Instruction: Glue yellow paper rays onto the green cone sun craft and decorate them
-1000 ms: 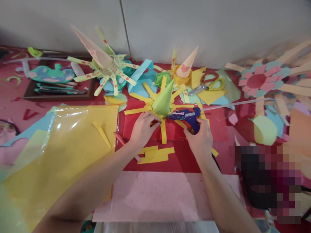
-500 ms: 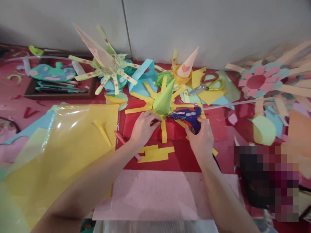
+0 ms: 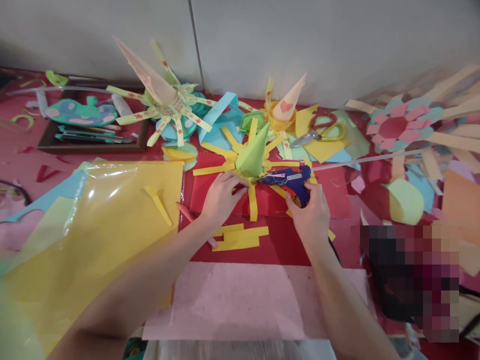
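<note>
My right hand (image 3: 312, 212) is wrapped round the grip of a blue hot glue gun (image 3: 288, 180), whose nozzle points left. The nozzle tip is at the base of a green paper cone (image 3: 250, 156) with yellow paper strips (image 3: 210, 171) spreading out around it. At that same base my left hand (image 3: 222, 195) pinches with thumb and fingertips at a yellow strip (image 3: 253, 204) that reaches towards me. The exact pinch point is partly hidden. Under the craft lies a red sheet (image 3: 330, 192). Loose yellow strips (image 3: 242, 239) lie just in front, beside a pink pen-like stick (image 3: 185, 212).
Behind stand a pale pink cone (image 3: 150, 77) and a smaller heart-marked cone (image 3: 290, 97). Scissors (image 3: 322, 132) lie at back right. A brown tray (image 3: 92, 149) with cutters is at left, above a yellow plastic-covered sheet (image 3: 123, 240). A pink board (image 3: 240, 300) lies nearest me.
Both hands, the glue gun and the green cone craft stay in place. The view has shifted very slightly.
</note>
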Action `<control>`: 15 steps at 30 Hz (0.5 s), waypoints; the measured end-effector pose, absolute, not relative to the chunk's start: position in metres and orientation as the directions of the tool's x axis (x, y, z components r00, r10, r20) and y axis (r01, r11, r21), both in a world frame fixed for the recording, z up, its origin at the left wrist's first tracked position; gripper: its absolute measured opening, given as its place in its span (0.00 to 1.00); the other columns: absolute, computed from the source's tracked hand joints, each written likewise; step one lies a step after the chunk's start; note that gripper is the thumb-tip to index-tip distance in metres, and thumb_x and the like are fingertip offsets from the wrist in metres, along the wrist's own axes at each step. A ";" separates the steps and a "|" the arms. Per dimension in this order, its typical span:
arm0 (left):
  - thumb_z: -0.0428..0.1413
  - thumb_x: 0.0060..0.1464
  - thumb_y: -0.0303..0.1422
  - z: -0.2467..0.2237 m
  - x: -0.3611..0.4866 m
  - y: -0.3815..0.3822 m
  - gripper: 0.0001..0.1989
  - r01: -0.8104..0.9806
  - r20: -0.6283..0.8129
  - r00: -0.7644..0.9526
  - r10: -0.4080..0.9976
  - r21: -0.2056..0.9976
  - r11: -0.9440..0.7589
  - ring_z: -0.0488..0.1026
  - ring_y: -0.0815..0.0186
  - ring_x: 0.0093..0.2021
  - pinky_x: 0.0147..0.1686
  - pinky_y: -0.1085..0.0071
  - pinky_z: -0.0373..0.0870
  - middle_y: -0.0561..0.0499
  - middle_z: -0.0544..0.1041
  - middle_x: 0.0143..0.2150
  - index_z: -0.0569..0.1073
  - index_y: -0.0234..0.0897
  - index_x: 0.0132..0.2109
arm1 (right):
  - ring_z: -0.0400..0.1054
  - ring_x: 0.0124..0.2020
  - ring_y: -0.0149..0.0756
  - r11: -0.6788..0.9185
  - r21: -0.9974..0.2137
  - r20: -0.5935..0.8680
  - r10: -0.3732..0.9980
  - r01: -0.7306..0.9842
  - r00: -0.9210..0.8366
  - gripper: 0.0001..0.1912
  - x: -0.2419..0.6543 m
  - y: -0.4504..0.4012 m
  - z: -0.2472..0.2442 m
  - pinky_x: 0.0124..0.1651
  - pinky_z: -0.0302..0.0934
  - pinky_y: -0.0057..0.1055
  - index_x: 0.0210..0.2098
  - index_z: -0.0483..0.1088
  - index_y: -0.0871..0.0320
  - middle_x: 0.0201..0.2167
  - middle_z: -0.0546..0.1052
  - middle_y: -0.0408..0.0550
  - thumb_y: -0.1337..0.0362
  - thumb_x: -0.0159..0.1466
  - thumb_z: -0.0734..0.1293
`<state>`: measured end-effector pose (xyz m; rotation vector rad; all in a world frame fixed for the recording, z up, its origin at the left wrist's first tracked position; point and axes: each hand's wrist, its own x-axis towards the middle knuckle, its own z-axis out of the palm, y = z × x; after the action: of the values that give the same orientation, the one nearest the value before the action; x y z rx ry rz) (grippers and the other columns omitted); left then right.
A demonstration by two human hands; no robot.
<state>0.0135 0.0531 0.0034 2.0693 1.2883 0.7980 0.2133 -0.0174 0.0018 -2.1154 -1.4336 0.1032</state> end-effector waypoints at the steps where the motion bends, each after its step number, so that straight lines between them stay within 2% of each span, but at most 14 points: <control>1: 0.58 0.53 0.23 0.004 0.014 0.053 0.06 0.577 0.187 0.357 0.915 0.726 -0.374 0.69 0.65 0.37 0.39 0.67 0.69 0.52 0.73 0.34 0.74 0.38 0.34 | 0.69 0.45 0.44 -0.257 -0.497 0.248 0.873 0.829 0.419 0.15 0.213 -0.017 0.002 0.43 0.65 0.41 0.42 0.62 0.56 0.40 0.74 0.53 0.59 0.56 0.66; 15: 0.58 0.53 0.24 0.003 0.013 0.053 0.05 0.574 0.201 0.351 0.915 0.725 -0.379 0.70 0.66 0.37 0.38 0.68 0.70 0.52 0.73 0.35 0.75 0.38 0.35 | 0.68 0.43 0.45 -0.254 -0.481 0.212 0.895 0.839 0.392 0.18 0.216 -0.019 0.005 0.46 0.63 0.44 0.40 0.61 0.55 0.38 0.74 0.53 0.57 0.53 0.67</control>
<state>0.0133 0.0527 0.0027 2.0720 1.2921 0.8159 0.2159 -0.0189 0.0054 -2.1313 -1.4805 0.1408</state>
